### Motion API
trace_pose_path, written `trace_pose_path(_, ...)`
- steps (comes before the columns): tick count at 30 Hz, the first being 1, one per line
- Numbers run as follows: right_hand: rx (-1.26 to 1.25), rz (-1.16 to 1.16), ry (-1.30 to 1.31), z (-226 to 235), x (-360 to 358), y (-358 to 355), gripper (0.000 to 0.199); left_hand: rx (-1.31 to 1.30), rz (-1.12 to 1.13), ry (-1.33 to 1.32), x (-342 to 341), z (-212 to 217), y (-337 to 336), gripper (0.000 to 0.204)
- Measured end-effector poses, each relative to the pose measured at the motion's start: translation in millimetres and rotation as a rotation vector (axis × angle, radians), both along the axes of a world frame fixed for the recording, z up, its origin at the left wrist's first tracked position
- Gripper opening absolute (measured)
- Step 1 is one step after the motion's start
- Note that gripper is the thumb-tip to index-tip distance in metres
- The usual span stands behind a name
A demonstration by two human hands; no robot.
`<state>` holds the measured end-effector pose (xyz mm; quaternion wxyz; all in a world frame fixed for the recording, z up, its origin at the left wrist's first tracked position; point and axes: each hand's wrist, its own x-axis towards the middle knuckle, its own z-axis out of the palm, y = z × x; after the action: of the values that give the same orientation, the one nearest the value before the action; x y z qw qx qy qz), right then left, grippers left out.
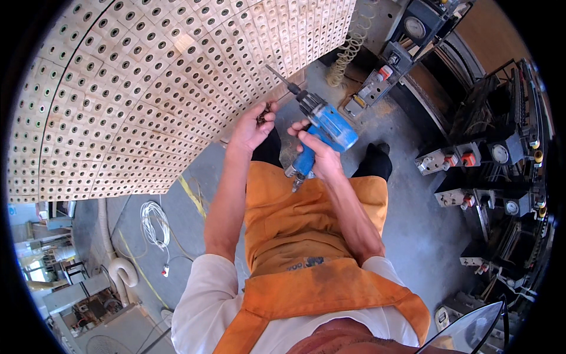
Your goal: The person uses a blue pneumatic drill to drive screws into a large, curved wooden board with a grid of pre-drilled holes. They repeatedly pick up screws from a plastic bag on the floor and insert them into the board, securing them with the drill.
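Blue and black, one drill sits in the right hand, whose fingers are wrapped around its grip. Its single bit points toward the pale wooden panel; whether they touch, I cannot tell. The left hand curls nearly closed over several small metal pieces, too bunched to count, near the panel's edge. Rows of dark-ringed holes cover the panel. One white cable coil lies on the grey floor; three round gauges stand at right.
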<state>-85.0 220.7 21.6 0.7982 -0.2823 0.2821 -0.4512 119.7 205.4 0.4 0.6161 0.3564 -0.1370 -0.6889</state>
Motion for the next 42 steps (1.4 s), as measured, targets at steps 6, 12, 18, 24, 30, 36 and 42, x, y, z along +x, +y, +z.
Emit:
trace_pose_path(6,-0.005,0.061,-0.008,-9.4,-30.9,7.5,0.029,-0.108,0.086,-0.077,12.3,16.5,-25.8,0.024)
trace_pose_path(12,0.030,0.147,-0.056,-24.8,-35.0,3.9,0.031,-0.149,0.060,0.004,2.7,26.1,-38.7,0.026)
trace_pose_path(18,0.021,0.096,-0.015,-27.4,-29.6,7.3,0.030,-0.038,0.019,-0.175,4.4,31.4,-43.6,0.022)
trace_pose_path(24,0.029,0.089,-0.064,-31.2,-30.9,8.2,0.028,0.024,0.023,-0.261,0.1,30.7,-46.9,0.026)
trace_pose_path(30,0.059,0.100,-0.115,-30.7,-30.6,7.7,0.028,-0.023,-0.020,-0.193,2.9,29.1,-42.1,0.027)
trace_pose_path(36,0.040,0.048,-0.011,-29.4,-13.8,9.8,0.027,0.042,0.010,-0.281,4.3,34.0,-47.3,0.024)
trace_pose_path(42,0.042,0.024,-0.019,-30.2,-5.5,13.0,0.025,0.012,-0.022,-0.269,8.8,29.3,-49.6,0.023)
